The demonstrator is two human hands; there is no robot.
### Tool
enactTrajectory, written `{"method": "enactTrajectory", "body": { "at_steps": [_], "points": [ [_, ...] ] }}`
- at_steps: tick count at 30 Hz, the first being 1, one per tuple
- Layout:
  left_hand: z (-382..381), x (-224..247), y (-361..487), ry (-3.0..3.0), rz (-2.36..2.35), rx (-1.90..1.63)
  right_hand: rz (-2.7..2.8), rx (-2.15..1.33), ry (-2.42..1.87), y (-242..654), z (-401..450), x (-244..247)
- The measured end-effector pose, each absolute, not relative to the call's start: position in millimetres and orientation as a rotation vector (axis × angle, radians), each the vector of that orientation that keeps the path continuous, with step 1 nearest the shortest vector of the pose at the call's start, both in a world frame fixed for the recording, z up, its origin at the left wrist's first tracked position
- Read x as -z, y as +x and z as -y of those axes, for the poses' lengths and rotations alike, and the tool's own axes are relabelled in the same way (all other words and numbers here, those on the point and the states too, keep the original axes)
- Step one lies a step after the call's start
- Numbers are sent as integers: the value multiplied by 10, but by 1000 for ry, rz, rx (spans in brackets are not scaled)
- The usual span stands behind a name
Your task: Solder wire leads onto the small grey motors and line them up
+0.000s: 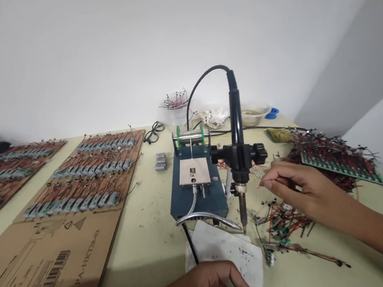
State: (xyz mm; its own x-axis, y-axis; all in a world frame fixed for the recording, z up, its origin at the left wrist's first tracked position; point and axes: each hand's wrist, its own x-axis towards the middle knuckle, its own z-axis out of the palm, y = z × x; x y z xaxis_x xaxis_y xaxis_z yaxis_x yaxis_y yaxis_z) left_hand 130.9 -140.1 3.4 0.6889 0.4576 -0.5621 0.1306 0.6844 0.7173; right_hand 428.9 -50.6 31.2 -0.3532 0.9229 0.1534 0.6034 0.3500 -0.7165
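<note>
My left hand is at the bottom edge over a white cloth, fingers curled. A sliver of something grey shows by its fingertips, mostly cut off by the frame. To the right, my right hand is closed in a pinch above loose red and black wires; a tiny reddish bit shows at its fingertips, too small to name. Between the hands, a soldering iron points down in its stand, tip close to the cloth. A curved metal solder guide tube ends beside that tip.
Behind is a blue solder feeder with a solder reel. Several small wired motors lie in rows on cardboard at left. Bare motors stand beside the feeder. At right, wired circuit boards are piled up.
</note>
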Motion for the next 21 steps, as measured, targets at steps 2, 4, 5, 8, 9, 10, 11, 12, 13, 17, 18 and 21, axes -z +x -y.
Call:
{"method": "enactTrajectory", "body": {
  "at_steps": [2,4,5,8,9,10,11,12,13,17,18,21],
  "points": [
    [1447,-64,1314,771,-869,-285,2087,-762,-1345,4251,529,-257],
    [1452,-44,1330,759,-869,-320,2086,-755,-1366,4220,547,-197],
    [1438,-26,1340,769,-846,-332,2083,-756,-1370,4206,556,-173],
    [1373,-13,1368,785,-741,-361,2062,-784,-1361,4170,597,-149],
    [1359,-33,1374,762,-731,-382,2050,-795,-1357,4161,617,-159],
    [1354,-63,1378,734,-744,-415,2045,-809,-1348,4152,639,-175],
    [1357,-98,1381,707,-764,-441,2044,-824,-1333,4143,665,-196],
    [1366,-133,1383,683,-787,-468,2047,-842,-1312,4133,693,-220],
    [1379,-161,1383,665,-808,-498,2058,-871,-1288,4120,723,-242],
    [1411,-201,1376,632,-825,-582,2058,-1090,-1193,4041,849,-302],
    [1408,-202,1373,627,-828,-591,2043,-1156,-1176,4016,879,-306],
    [1388,-217,1367,608,-862,-589,1976,-1295,-1145,3949,961,-289]
  ]
}}
